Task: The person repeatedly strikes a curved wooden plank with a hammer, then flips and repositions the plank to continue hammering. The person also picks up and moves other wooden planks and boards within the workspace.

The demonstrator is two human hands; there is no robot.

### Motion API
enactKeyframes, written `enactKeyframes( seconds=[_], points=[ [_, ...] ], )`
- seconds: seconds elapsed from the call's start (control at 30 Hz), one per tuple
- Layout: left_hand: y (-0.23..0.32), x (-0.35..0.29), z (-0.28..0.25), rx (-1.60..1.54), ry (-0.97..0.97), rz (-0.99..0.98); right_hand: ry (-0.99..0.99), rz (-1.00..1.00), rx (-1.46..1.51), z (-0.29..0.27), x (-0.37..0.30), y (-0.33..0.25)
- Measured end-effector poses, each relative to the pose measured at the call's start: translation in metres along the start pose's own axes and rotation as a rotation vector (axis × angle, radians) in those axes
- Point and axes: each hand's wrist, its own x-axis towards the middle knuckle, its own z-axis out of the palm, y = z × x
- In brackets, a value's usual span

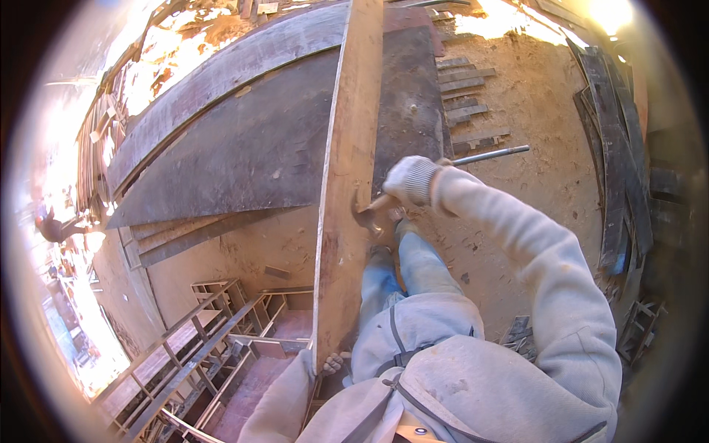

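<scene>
A long wooden board runs from close to my body toward the far side, standing tilted with one narrow edge to the left. My left hand is closed around its near end, fingers curled over the right side. My right hand, in a whitish knit glove, grips the wooden handle of a claw hammer. The hammer's curved metal head is at the board's right side, over its face; whether it touches the wood I cannot tell.
Large dark panels lie stacked beyond the board. A metal pipe and short wood pieces lie on the dirt floor to the right. Wooden frames stand at near left. Long dark planks lean far right. Another person is far left.
</scene>
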Motion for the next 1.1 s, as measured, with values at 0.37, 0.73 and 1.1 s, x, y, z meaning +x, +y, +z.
enactKeyframes(
  seconds=[0.37,0.73,1.1],
  points=[
    [0.006,0.019,0.006,0.019,-0.051,0.046,0.028,0.088,0.402,0.005,0.026,-0.004],
    [0.05,0.028,-0.058,0.075,-0.011,0.08,0.096,0.181,0.601,0.077,0.027,0.001],
    [0.063,0.023,-0.096,0.138,0.014,0.103,0.054,0.069,0.034,0.011,0.03,0.0]
  ],
)
